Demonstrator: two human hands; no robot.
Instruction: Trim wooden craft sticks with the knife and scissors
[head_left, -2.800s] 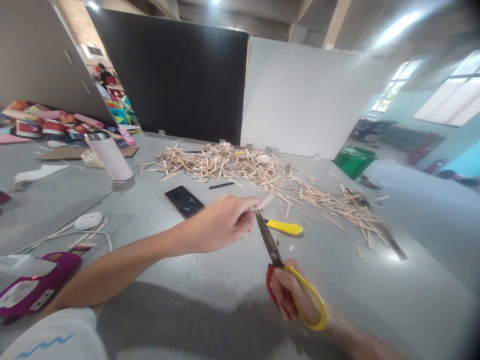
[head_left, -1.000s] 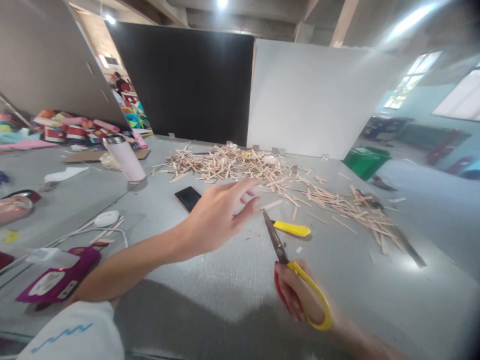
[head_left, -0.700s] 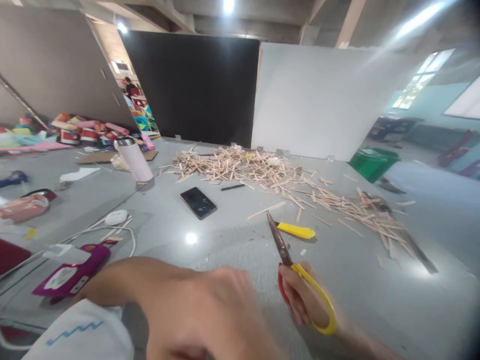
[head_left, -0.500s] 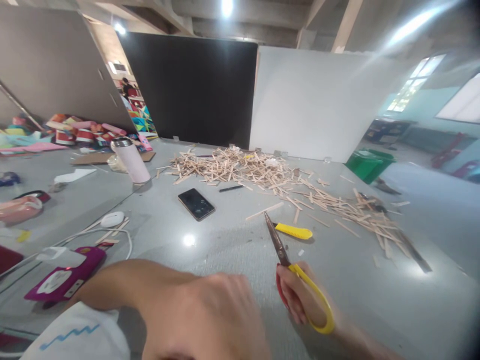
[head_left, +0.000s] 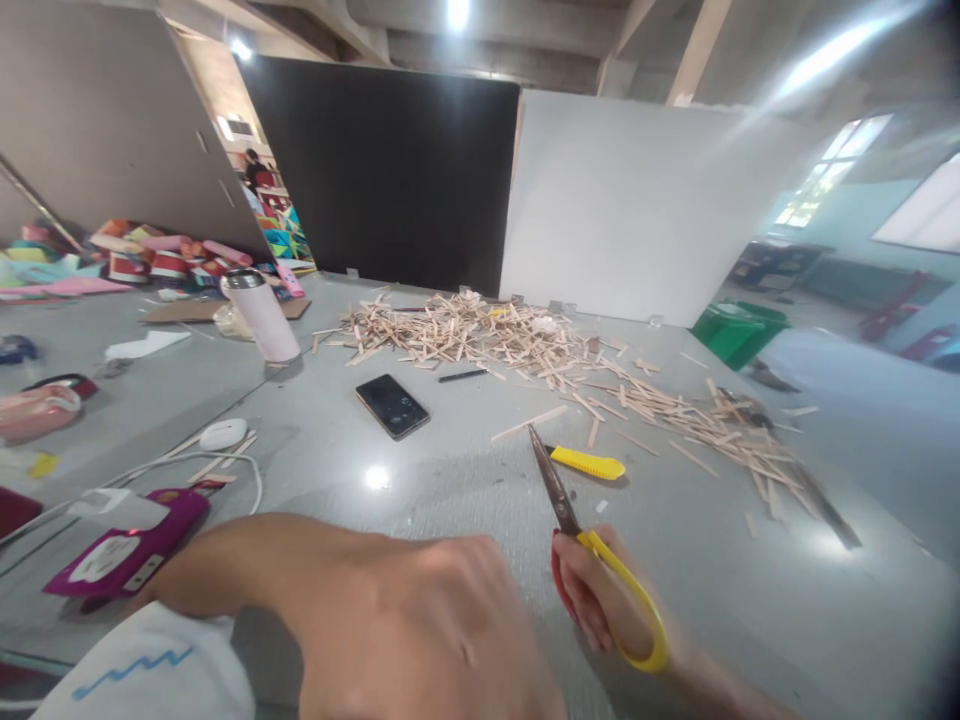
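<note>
Scissors [head_left: 556, 486] with dark metal blades and looped yellow and red plastic handles slant across the near side of the yellow plastic utility knife [head_left: 588, 463]. Their long axis runs obliquely, handles towards the person, blades together and pointing forward and slightly left, the tip just left of the knife's blade end, close to a thin, pale wooden strip [head_left: 528, 423]. Nearer than the knife, the right hand [head_left: 604, 592] has its fingers wrapped around the handles. The left hand [head_left: 431, 630], back upward, is nearer than the knife and to its left; its fingers are hidden, so its grip cannot be told. Left of the knife and farther away lies a black rectangular smartphone [head_left: 392, 406]; beyond the knife spreads a heap of pale wooden sticks [head_left: 450, 328].
</note>
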